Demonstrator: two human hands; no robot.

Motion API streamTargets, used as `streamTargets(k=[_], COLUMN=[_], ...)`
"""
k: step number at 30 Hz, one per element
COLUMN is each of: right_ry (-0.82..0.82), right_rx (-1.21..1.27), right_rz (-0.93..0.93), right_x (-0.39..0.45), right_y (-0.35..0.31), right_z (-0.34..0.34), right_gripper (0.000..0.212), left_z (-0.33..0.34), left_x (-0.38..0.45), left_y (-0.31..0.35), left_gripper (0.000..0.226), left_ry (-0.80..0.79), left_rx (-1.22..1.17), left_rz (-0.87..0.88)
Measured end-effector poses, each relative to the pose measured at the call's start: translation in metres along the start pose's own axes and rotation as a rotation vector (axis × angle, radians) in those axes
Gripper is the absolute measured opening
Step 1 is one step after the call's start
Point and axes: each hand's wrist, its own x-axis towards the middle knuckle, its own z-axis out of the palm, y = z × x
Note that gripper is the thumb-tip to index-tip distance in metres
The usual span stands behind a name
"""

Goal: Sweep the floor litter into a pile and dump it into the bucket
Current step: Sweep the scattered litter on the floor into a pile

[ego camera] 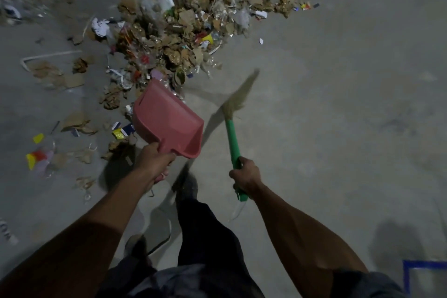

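Your left hand (154,162) has its fingers curled round the handle of the pink dustpan (167,118), and your right hand (245,175) grips the green broom (232,138), whose bristles blur in mid-swing. The litter (183,29) lies heaped ahead on the floor (338,104), with scraps strewn to the left. A hard stroke could scatter the heap, and the raised pan catches nothing. No bucket shows.

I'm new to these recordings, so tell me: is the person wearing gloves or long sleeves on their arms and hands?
No gloves: the left hand and right hand are bare, with no rings, watch or bands visible. Both forearms are uncovered. A dark short sleeve shows on the right upper arm at the frame's bottom edge; no sleeve shows on the left arm.
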Motion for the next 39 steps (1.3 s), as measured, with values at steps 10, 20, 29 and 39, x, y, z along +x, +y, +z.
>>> streamTargets(k=[10, 20, 29, 39], right_ry=[0.024, 0.005, -0.159, -0.512], right_rx=[0.082, 0.195, 0.117, -0.373], right_rz=[-0.240, -0.247, -0.442, -0.573], right_x=[-0.046, -0.145, -0.282, -0.327], right_y=[-0.035, 0.050, 0.155, 0.157], right_z=[0.036, 0.064, 0.095, 0.138], right_gripper=[0.050, 0.039, 0.042, 0.054], left_z=[-0.032, -0.061, -0.078, -0.061], left_x=[-0.044, -0.150, -0.286, -0.363], left_y=[-0.058, -0.182, -0.331, -0.443], left_gripper=[0.015, 0.003, 0.008, 0.006], left_ry=[0.151, 0.252, 0.295, 0.507], left_rx=[-0.158, -0.334, -0.504, -0.774], left_rz=[-0.016, 0.079, 0.071, -0.082])
